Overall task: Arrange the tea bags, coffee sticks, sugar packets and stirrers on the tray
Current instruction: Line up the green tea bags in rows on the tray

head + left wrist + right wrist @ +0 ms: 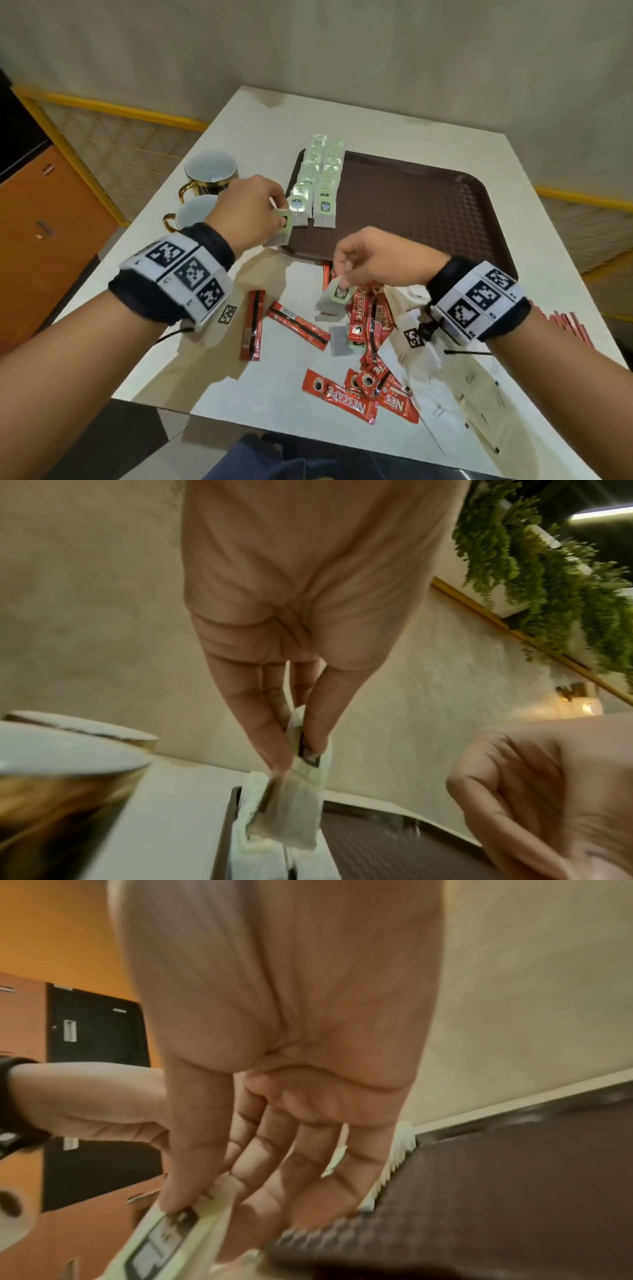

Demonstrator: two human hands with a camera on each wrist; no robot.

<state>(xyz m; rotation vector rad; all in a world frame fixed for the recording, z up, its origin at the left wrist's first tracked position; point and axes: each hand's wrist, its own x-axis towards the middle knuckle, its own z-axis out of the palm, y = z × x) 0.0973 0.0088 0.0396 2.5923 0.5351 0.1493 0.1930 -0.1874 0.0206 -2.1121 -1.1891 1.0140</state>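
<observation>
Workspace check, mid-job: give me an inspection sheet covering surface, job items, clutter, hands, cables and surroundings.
Surface: white table, stained near the far edge; brown tray on it.
Job's things: two rows of tea bags along the tray's left side; red coffee sticks and white packets loose on the table near the person; one loose tea bag among them. Stirrers: cannot tell.
Clutter: two gold-handled cups left of the tray.
Hands: left hand pinches a tea bag at the tray's near left corner; right hand pinches another tea bag above the pile.
Cables: thin black leads from the wristbands.
Surroundings: orange cabinet, beige wall, hanging greenery.
</observation>
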